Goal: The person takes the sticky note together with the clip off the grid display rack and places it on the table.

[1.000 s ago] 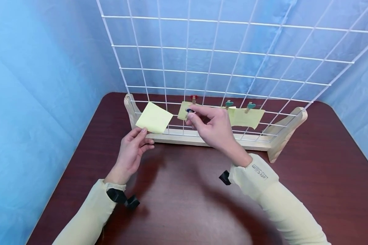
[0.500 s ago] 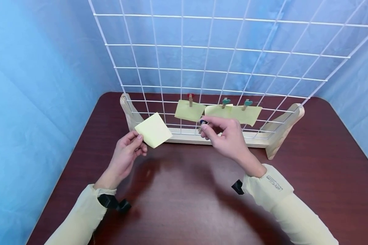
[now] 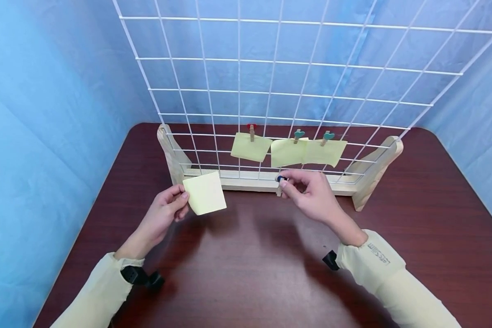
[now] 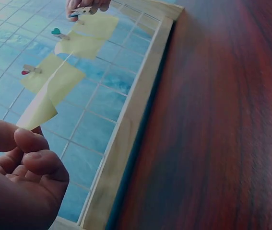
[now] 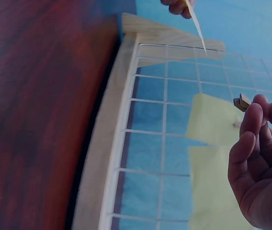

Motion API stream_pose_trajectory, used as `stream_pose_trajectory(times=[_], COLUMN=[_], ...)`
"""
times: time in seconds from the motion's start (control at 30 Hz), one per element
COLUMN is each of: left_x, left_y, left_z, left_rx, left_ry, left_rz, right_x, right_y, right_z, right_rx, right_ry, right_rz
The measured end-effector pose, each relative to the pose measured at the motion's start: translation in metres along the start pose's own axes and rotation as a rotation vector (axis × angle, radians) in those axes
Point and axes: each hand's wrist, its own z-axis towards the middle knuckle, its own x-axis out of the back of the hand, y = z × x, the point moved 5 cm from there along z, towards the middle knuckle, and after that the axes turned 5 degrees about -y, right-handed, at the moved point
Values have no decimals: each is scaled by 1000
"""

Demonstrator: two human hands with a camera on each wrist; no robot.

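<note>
Left hand (image 3: 166,209) pinched note (image 3: 206,193) by left edge, right hand (image 3: 313,196) pinched clip (image 3: 279,192) (blue-topped). Light pressure likely spared creases.

Tabletop (image 3: 246,259): glossy, dark reddish-brown wood grain, far corners rounded.
Standing on it: pale wooden stand (image 3: 250,183), toward the far edge, holding a white wire grid (image 3: 239,61).
Clipped to grid: yellow sticky notes (image 3: 251,148), in a row, under heart-topped mini clothespins (image 3: 298,136).

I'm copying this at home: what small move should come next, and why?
I'd probably raise the square pale-yellow paper note, pinched by the left hand, to the white wire grid: three yellow paper notes hang clipped there, and the right hand holds a small wooden clip with a blue top.
</note>
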Motion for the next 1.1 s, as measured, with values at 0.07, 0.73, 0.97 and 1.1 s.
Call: stream_pose_trajectory(times=[0.07, 0.73, 0.97, 1.1], left_x=[1, 6, 7, 6], left_y=[-3, -32, -40, -41], left_z=[-1, -7, -7, -7], left_rx=[20, 216, 259, 259], left_ry=[-13, -75, -82, -78], left_rz=[10, 187, 247, 266], right_x=[-1, -20, -28, -30], right_y=[6, 58, 74, 84], right_z=[-3, -21, -25, -27], right_rx=[-24, -230, -313, -367], right_ry=[-23, -176, -228, -246], right_rz=[-1, -52, -5, 3])
